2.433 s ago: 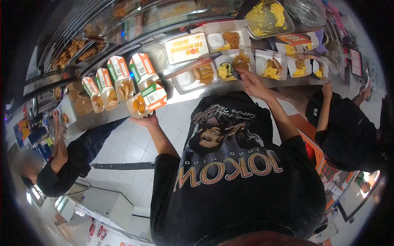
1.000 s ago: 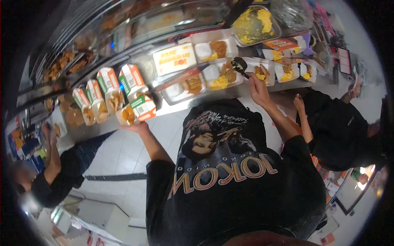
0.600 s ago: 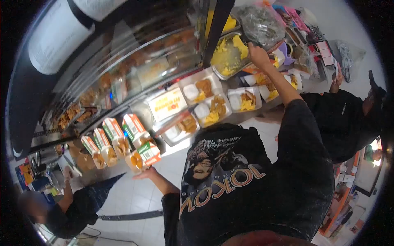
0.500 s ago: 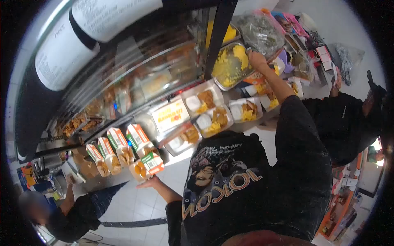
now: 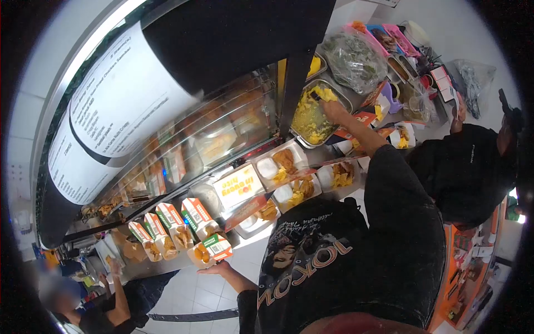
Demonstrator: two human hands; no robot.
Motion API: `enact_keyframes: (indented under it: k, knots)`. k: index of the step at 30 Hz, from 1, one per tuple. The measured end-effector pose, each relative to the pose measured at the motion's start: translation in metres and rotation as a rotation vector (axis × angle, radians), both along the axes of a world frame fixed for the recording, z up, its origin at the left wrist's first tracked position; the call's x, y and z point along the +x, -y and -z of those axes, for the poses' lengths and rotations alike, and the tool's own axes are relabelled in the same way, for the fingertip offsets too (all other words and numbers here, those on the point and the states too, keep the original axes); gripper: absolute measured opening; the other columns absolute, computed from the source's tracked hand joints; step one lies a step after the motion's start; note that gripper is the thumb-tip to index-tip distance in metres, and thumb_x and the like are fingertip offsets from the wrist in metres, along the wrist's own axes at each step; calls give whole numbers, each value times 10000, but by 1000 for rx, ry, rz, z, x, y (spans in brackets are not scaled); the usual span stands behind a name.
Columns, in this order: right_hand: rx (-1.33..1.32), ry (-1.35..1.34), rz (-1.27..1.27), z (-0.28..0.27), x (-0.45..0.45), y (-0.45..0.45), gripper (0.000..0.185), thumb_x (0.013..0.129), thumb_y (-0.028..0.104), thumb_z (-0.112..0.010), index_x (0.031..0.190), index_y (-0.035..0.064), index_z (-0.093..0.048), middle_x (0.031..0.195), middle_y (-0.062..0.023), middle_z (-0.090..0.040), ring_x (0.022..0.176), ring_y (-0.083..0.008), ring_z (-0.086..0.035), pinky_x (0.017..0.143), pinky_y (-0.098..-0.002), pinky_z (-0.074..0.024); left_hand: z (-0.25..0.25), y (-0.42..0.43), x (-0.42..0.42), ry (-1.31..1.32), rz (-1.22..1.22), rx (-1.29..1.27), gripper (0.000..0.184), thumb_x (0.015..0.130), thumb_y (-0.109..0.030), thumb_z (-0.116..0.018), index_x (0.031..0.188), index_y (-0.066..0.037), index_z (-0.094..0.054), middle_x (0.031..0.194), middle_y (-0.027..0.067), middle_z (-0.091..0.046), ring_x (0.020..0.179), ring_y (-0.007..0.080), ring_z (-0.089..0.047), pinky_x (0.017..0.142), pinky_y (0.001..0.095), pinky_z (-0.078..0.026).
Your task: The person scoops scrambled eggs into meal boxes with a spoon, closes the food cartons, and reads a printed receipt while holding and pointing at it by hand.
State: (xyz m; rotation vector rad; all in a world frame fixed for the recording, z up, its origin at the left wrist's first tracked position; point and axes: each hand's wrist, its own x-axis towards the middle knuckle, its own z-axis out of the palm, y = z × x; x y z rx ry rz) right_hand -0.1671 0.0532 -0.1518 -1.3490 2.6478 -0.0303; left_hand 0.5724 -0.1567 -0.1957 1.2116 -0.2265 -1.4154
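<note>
My left hand [image 5: 217,269] is under a small food box [image 5: 217,246] with fried pieces and an orange-white flap, held at the counter's front edge. My right hand [image 5: 334,111] grips a dark utensil [image 5: 316,96] over the metal tray [image 5: 347,102] of yellow, scrambled-looking food [image 5: 311,119]. Below that tray stand opened boxes with rice, fried chicken and yellow food, among them one box [image 5: 302,193] near my shirt. A closed white box [image 5: 240,187] with yellow lettering lies left of them. Several slim orange-white boxes [image 5: 194,214] with fried pieces stand further left.
Paper receipts [image 5: 122,94] hang before the glass display case [image 5: 222,139]. A plastic bag of greens [image 5: 356,61] lies behind the tray, with a purple holder [image 5: 391,100] to its right. One person [image 5: 111,306] works at the far left, another [image 5: 461,172] at the right.
My right hand has gone from the box row up to the yellow food tray, then further into it with the dark utensil. My left hand stays under its box. The view has turned, bringing the receipts in.
</note>
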Motion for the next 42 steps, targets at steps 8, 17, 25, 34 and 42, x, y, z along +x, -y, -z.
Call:
enact_keyframes:
  k: [8, 17, 25, 34, 42]
  knots:
    - [-208, 294, -111, -9, 86, 25, 368, 826, 45, -558, 1185, -24, -599, 921, -282, -664, 948, -425, -656, 834, -517, -510, 9, 7, 2, 43, 7, -20, 1022, 861, -844, -207, 1537, -78, -241, 1541, 160, -341, 1408, 378, -357, 1128, 553, -346]
    - [-215, 366, -108, -29, 84, 42, 240, 986, 187, -487, 986, -37, -573, 806, -211, -623, 760, -371, -621, 708, -479, -450, 21, 3, 13, 50, 45, -13, 996, 872, -836, -177, 1546, -104, -235, 1548, 125, -346, 1409, 355, -369, 1152, 525, -324]
    - [-633, 1640, 481, 19, 41, 54, 116, 968, 173, -499, 964, 94, -584, 620, 18, -437, 523, -130, -407, 483, -322, -376, 29, 3, 20, -35, 69, -93, 998, 874, -833, -181, 1545, -96, -235, 1555, 132, -332, 1422, 361, -344, 1167, 524, -302]
    - [-331, 90, 277, 44, -19, 17, 204, 907, 140, -511, 1021, -6, -596, 803, -257, -645, 763, -424, -653, 662, -511, -516, 0, -3, 0, 23, 1, -15, 998, 872, -833, -215, 1542, -94, -244, 1548, 132, -344, 1408, 369, -364, 1152, 544, -324]
    - [-166, 151, -213, 36, 57, 70, 188, 892, 126, -543, 952, -41, -605, 852, -254, -663, 797, -452, -650, 691, -516, -506, 3, 0, 0, -3, 72, -49, 975, 884, -820, -135, 1540, -108, -254, 1537, 133, -362, 1395, 381, -379, 1117, 574, -360]
